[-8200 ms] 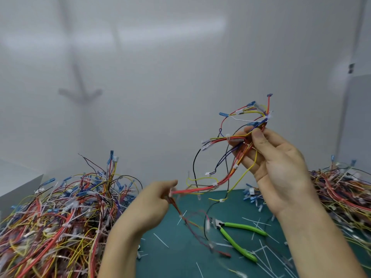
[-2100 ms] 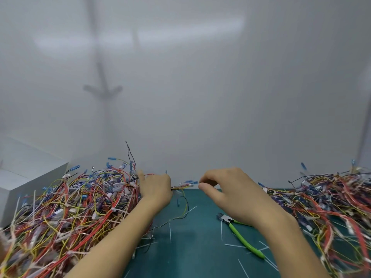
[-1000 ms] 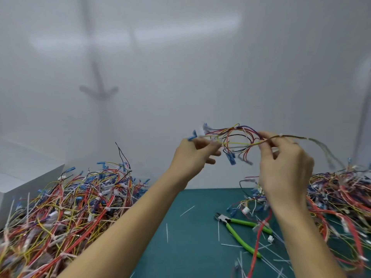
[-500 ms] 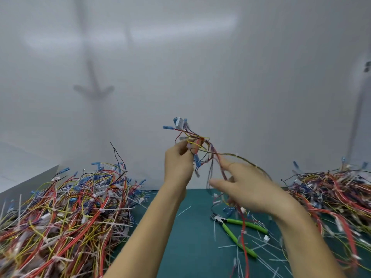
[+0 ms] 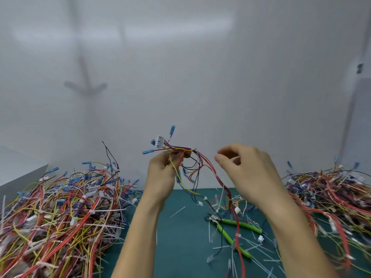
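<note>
Your right hand (image 5: 247, 173) has lifted clear of the wires since half a second ago. Its fingers curl beside a white scrap (image 5: 234, 158), though you cannot tell whether they pinch it. Your left hand (image 5: 162, 177) grips the harness (image 5: 208, 167) near its top, held up above the mat (image 5: 180, 237). The hanging tails reach down near the right pile (image 5: 331, 197) and could snag there if you swing them aside. One red lead (image 5: 234, 215) drapes over the cutters (image 5: 241, 224); lift fast and it may drag them. You see red, yellow and black wires, loosely fanned, with a white connector (image 5: 159, 141) and blue terminals (image 5: 172, 130) sticking out on top.
</note>
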`<act>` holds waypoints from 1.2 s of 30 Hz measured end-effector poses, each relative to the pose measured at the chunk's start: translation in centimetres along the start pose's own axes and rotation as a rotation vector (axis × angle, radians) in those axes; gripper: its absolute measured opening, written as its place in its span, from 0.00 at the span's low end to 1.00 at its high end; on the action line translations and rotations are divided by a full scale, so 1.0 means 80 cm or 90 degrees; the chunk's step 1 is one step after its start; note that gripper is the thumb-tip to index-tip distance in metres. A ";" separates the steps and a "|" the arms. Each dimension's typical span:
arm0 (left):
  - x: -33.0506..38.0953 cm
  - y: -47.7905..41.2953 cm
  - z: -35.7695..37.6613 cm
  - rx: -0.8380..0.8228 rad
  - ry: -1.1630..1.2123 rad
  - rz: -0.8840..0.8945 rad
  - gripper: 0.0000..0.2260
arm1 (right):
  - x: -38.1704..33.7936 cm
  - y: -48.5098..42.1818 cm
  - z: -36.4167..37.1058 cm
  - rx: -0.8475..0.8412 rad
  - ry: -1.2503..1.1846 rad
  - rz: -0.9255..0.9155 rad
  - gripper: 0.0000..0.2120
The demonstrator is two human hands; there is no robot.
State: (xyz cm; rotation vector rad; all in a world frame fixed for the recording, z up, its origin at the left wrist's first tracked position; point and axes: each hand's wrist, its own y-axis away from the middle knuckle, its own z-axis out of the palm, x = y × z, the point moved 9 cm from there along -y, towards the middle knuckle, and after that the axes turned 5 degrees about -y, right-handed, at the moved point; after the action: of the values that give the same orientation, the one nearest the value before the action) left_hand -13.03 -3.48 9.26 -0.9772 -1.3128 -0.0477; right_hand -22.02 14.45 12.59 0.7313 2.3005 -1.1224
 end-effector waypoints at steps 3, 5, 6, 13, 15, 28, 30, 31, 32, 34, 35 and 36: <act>0.012 0.012 0.016 -0.075 -0.003 0.002 0.08 | -0.002 0.000 0.014 -0.033 -0.016 0.007 0.13; 0.011 0.018 0.024 -0.101 0.005 -0.026 0.07 | -0.004 0.001 0.018 -0.043 -0.043 0.002 0.10; 0.010 0.020 0.026 -0.108 0.014 -0.048 0.06 | -0.003 0.001 0.018 -0.038 -0.047 0.001 0.09; -0.008 0.020 0.003 -0.029 0.096 -0.218 0.11 | 0.010 0.000 0.005 0.055 -0.152 0.042 0.07; 0.000 0.021 -0.003 -0.041 0.099 -0.220 0.10 | 0.011 0.000 0.002 0.078 -0.208 0.048 0.06; 0.028 0.037 -0.012 -0.240 -0.145 -0.166 0.06 | 0.009 0.000 0.012 0.022 -0.503 0.090 0.06; 0.028 0.038 -0.018 -0.245 -0.136 -0.166 0.06 | 0.010 -0.001 0.010 0.030 -0.539 0.091 0.06; 0.030 0.037 -0.022 -0.232 -0.119 -0.165 0.06 | 0.010 -0.001 0.011 0.032 -0.560 0.095 0.06; 0.032 0.036 -0.026 -0.212 -0.095 -0.164 0.06 | 0.011 -0.001 0.011 0.033 -0.580 0.101 0.06; 0.037 0.033 -0.032 -0.165 -0.036 -0.163 0.06 | 0.012 -0.002 0.012 0.034 -0.607 0.113 0.06; 0.038 0.032 -0.034 -0.144 -0.009 -0.162 0.06 | 0.013 -0.001 0.011 0.035 -0.617 0.118 0.06; 0.039 0.031 -0.036 -0.127 0.013 -0.162 0.07 | 0.013 -0.001 0.011 0.038 -0.623 0.124 0.06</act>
State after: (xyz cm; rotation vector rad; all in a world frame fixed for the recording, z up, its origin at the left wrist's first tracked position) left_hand -8.46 -2.21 10.56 -0.9689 -1.4259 -0.3885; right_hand -22.67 13.99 11.49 0.2910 1.3457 -1.1129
